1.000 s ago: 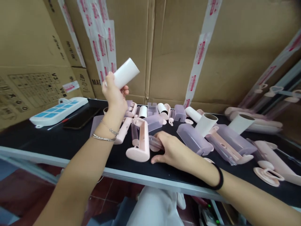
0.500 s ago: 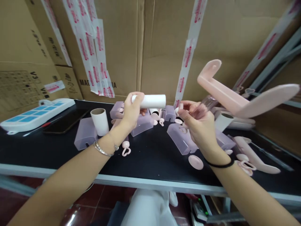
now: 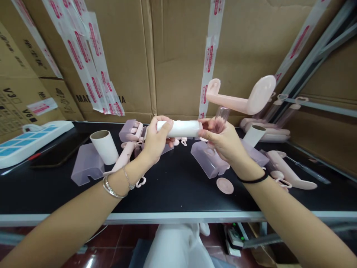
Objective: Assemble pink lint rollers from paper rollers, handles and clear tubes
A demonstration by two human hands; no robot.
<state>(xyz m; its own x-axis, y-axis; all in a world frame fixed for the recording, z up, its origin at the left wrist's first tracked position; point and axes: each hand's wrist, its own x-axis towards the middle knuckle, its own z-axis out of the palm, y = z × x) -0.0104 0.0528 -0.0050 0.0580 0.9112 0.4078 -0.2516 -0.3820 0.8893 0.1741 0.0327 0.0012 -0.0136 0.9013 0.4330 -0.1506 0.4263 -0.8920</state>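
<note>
A white lint roll (image 3: 182, 128) lies level above the table, its left part gripped by my left hand (image 3: 156, 139), thumb on top. At the roll's right end, the fingertips of my right hand (image 3: 223, 139) press a small pink end piece against it. That same hand also holds a pink lint roller frame (image 3: 231, 101) with a clear handle (image 3: 222, 114), its curved arm sticking up over the knuckles. Beneath the hands, a translucent purple cover (image 3: 208, 158) and a round pink disc (image 3: 224, 185) rest on the black table (image 3: 167, 190).
At left stand another white roll (image 3: 104, 147), a purple cover (image 3: 86, 163), a dark phone (image 3: 58, 150) and a power strip (image 3: 36, 139). To the right are a roll (image 3: 255, 134), pink frames (image 3: 290, 171) and a screwdriver (image 3: 309, 170). Cardboard (image 3: 178, 59) walls the back.
My hands have come together: the roll's right end now meets the small pink piece in my right fingers. The pink frame has swung lower and further left. The view has shifted slightly.
</note>
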